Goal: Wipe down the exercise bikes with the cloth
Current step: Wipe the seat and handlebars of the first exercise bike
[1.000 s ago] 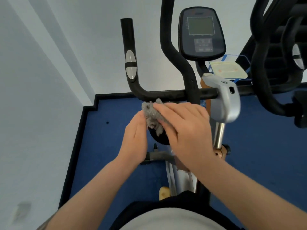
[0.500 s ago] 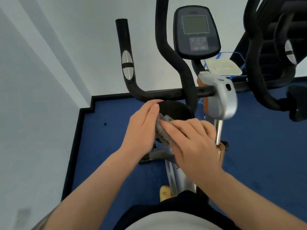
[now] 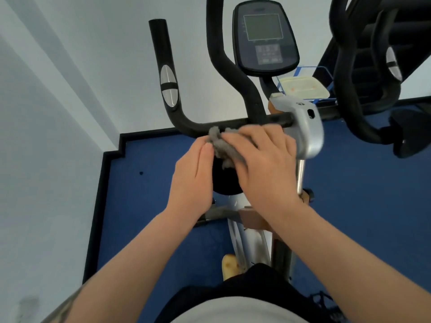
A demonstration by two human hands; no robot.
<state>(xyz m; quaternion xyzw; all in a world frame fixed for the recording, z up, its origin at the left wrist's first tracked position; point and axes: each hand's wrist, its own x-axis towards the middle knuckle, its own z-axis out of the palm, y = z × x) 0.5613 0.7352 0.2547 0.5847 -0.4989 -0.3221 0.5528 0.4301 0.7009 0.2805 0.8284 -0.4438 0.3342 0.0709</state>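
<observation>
An exercise bike stands in front of me, with a black handlebar (image 3: 186,123) that curves up on the left and a console (image 3: 264,36) above. A grey fuzzy cloth (image 3: 221,148) lies bunched between my hands just below the horizontal bar. My right hand (image 3: 263,159) lies over the cloth with its fingers stretched across it, pressing it. My left hand (image 3: 193,176) touches the cloth's left edge with nearly straight fingers. Most of the cloth is hidden under my right hand.
A silver clamp housing (image 3: 303,127) sits on the bar right of my hands, above a chrome post (image 3: 299,176). A second black bike (image 3: 373,66) stands at the right. White walls (image 3: 58,113) close the left corner over a blue floor (image 3: 144,206).
Both hands have moved up with the cloth, from in front of the round black part below to just under the horizontal handlebar. The cloth shows more between the hands.
</observation>
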